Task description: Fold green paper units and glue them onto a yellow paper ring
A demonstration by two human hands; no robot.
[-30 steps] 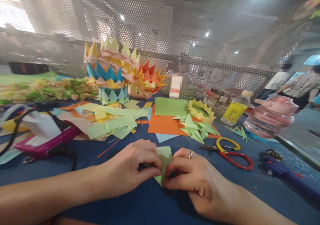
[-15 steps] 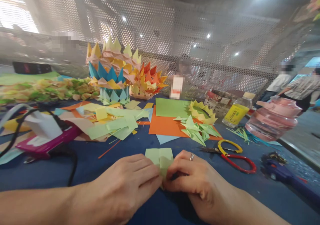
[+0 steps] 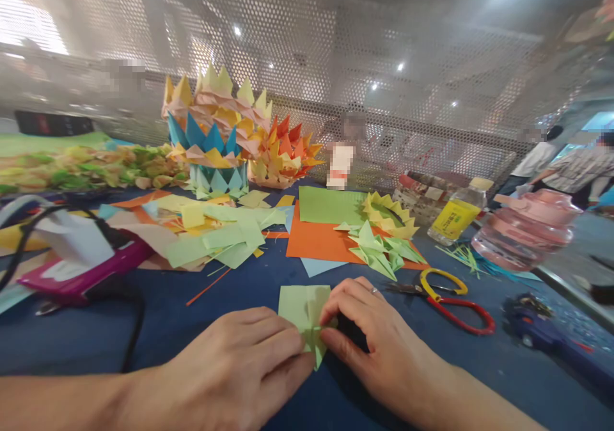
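Right now, hands: both hands meet low in the middle, over the blue table [image 3: 201,319].
Left hand [image 3: 240,370]: curled, with its fingertips pinching the near corner of the green paper [image 3: 302,306].
Right hand [image 3: 378,344]: curled too, with thumb and first finger pinching the same paper from the other side.
Where the paper is: right between the two hands, lying on the table near its front edge.
Which way the paper points: its flat, square part lies away from the person, and a small folded tip sticks out toward the person, below the fingers. Its long side runs from near to far.
Scissors [image 3: 444,297]: just to the right of the right hand, with one yellow loop and one red loop; the blades point left.
Folded green bits [image 3: 381,252]: a small pile on the orange sheet [image 3: 316,242], past the hands.
Paper crowns [image 3: 220,133]: tall, spiky stacks at the back, in yellow, blue, pink and orange.
Scraps [image 3: 215,233]: a loose heap of cut paper on the left.
Pink jar [image 3: 527,229]: far right, lying on its side, next to a bottle with a yellow label [image 3: 455,217].
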